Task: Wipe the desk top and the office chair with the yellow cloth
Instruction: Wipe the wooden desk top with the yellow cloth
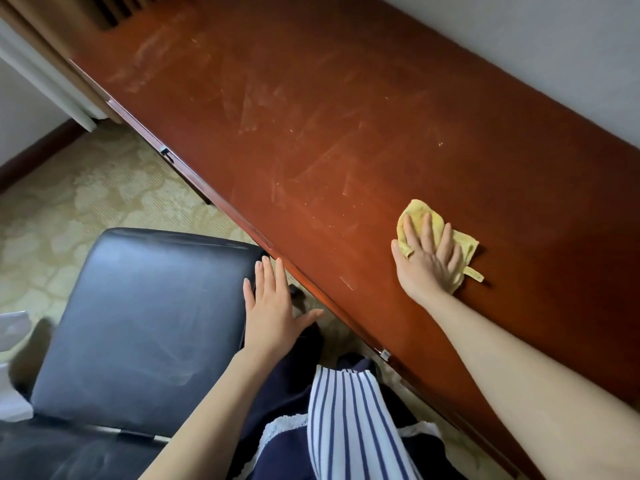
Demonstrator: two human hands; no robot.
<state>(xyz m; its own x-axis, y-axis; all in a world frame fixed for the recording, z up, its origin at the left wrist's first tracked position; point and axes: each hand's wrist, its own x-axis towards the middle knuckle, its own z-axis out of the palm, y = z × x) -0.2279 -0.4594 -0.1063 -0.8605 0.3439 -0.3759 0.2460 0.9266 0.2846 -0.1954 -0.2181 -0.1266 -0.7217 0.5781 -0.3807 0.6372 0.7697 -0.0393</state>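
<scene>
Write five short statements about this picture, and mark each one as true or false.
1. The right hand presses the yellow cloth flat on the desk top. True.
2. The left hand holds a second cloth. False: it holds nothing; its fingers are straight, at the edge of the office chair.
3. The desk top shows pale streaks. True.
4. The office chair has a red seat. False: the seat is black and shiny.
5. The floor is covered by a patterned carpet. True.
</scene>
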